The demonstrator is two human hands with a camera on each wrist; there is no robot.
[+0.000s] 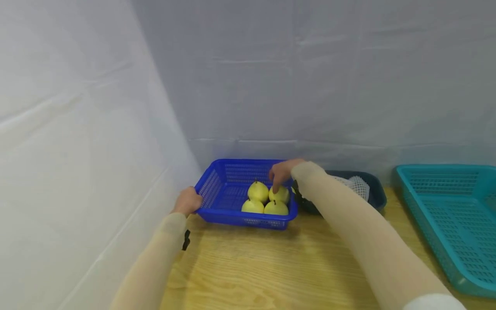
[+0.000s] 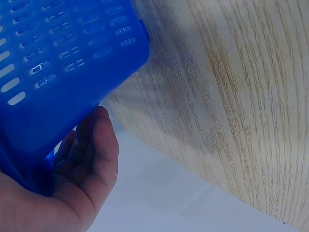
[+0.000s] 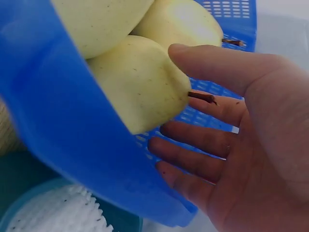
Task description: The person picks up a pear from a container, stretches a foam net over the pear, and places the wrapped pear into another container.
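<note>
A blue plastic basket [image 1: 232,214] with slotted walls stands on the wooden table, several yellow-green pears gathered at its right side. My left hand [image 1: 187,201] grips the basket's left end; in the left wrist view its fingers [image 2: 105,140] curl up under the rim. Inside the right end, my right hand [image 1: 282,172] reaches over the far right pear [image 1: 284,196]. Seen from the right wrist, the thumb tip is right at this pear [image 3: 140,84], beside its brown stem [image 3: 202,96]. The other fingers [image 3: 193,157] extend loosely past it, spread and not closed around it.
A dark basket [image 1: 377,200] holding white foam netting [image 1: 358,186] stands right of the blue one, partly behind my right arm. Farther right is a larger teal basket [image 1: 430,234]. White sheeting [image 1: 252,86] rises behind and on the left of the wooden table [image 1: 248,267].
</note>
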